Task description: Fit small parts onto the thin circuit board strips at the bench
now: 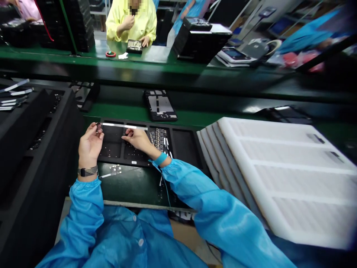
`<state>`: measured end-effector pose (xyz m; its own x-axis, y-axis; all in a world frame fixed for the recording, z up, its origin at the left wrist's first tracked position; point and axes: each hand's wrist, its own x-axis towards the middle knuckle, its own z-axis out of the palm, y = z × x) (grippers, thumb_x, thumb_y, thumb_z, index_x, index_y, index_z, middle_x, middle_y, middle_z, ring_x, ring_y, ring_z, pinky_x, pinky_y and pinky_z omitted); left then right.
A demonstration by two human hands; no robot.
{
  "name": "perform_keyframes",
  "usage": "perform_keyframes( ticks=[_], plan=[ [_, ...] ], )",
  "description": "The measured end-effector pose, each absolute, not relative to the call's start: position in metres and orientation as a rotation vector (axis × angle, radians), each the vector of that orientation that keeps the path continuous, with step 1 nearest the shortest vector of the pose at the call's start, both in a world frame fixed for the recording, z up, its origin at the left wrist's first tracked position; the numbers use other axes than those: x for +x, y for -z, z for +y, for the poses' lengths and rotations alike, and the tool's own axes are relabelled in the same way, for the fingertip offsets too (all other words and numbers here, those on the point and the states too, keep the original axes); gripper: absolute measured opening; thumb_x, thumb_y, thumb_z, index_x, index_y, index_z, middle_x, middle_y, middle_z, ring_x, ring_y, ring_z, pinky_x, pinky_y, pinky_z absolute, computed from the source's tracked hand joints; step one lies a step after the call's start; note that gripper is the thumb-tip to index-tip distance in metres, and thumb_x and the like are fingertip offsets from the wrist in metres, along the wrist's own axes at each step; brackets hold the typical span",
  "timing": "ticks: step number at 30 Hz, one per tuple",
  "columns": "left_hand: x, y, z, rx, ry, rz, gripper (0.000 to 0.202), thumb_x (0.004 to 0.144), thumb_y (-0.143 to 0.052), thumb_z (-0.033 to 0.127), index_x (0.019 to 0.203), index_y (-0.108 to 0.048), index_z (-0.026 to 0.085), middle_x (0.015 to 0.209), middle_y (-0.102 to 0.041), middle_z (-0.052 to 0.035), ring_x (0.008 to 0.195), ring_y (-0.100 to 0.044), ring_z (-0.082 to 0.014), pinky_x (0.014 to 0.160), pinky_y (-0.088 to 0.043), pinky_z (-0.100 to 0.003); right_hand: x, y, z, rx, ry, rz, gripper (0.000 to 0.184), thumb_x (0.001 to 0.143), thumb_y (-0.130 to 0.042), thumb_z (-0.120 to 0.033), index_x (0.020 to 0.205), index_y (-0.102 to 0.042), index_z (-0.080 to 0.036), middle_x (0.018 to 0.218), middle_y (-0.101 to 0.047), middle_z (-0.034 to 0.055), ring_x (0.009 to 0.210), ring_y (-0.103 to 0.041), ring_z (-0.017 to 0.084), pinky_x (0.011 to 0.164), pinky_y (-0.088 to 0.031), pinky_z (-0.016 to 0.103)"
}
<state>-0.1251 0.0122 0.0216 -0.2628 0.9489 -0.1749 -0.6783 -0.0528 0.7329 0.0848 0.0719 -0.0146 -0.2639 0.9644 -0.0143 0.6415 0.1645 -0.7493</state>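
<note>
A black tray-like keyboard frame [184,143] lies on the green bench in front of me. My left hand [89,146] is closed and pinches the left end of a long thin shiny strip [122,126] held above the frame. My right hand [138,139] is closed in a pinch further along the same strip, over the frame's middle compartments. A keyed section [159,138] shows just right of my right hand. Both arms wear blue sleeves; a blue wrist strap [160,159] sits on the right wrist, a dark band [87,171] on the left.
A stack of white foam trays [279,163] fills the right side. Black stacked trays [30,149] stand at my left. Another black panel [160,105] lies on the conveyor beyond. A person in a yellow coat [131,22] works across the far bench.
</note>
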Motion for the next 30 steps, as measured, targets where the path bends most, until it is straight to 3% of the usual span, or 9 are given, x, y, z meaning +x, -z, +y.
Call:
perform_keyframes(
  ticks=[5,11,16,23,30],
  plan=[
    [-0.124,-0.015,0.013,0.496,-1.618,0.896,0.02,0.083,-0.078,0.014,0.1,-0.075,0.025,0.098,-0.075,-0.0026,0.083,-0.068,-0.0113,0.074,-0.052,-0.022,0.08,0.015,0.074,-1.52,-0.925,-1.924,0.013,0.086,-0.077,-0.022,0.075,-0.071,-0.02,0.079,-0.077,0.0036,0.075,-0.068,0.018,0.076,-0.05,0.031],
    [-0.109,-0.018,0.011,0.439,-1.578,0.884,0.027,0.083,-0.074,0.006,0.104,-0.078,0.022,0.091,-0.075,-0.0015,0.083,-0.07,-0.0099,0.08,-0.056,-0.02,0.098,-0.001,0.073,-1.306,-1.072,-1.699,0.008,0.085,-0.073,-0.025,0.083,-0.071,-0.018,0.079,-0.078,0.0053,0.077,-0.074,0.02,0.072,-0.053,0.029],
    [-0.094,-0.018,0.01,0.454,-1.494,0.922,0.021,0.077,-0.079,0.006,0.093,-0.074,0.018,0.087,-0.075,-0.0013,0.079,-0.072,-0.0115,0.074,-0.058,-0.022,0.111,-0.008,0.064,-1.201,-1.164,-1.601,0.012,0.084,-0.074,-0.027,0.089,-0.076,-0.016,0.083,-0.08,0.009,0.081,-0.076,0.022,0.076,-0.057,0.032],
    [-0.071,-0.016,0.003,0.657,-1.487,1.099,0.038,0.061,-0.094,0.021,0.088,-0.067,0.015,0.078,-0.076,-0.0035,0.076,-0.075,-0.0183,0.064,-0.059,-0.026,0.115,-0.02,0.036,-1.117,-1.133,-1.762,0.023,0.092,-0.073,-0.038,0.093,-0.08,-0.016,0.09,-0.081,0.0087,0.086,-0.075,0.023,0.081,-0.056,0.035],
    [-0.06,-0.017,-0.001,0.742,-1.42,1.153,0.041,0.056,-0.095,0.029,0.088,-0.075,0.012,0.077,-0.077,-0.0054,0.069,-0.072,-0.017,0.058,-0.059,-0.026,0.12,-0.029,0.019,-1.131,-1.064,-1.78,0.017,0.089,-0.073,-0.03,0.087,-0.081,-0.016,0.087,-0.081,0.0061,0.076,-0.069,0.019,0.072,-0.051,0.03]
  ],
)
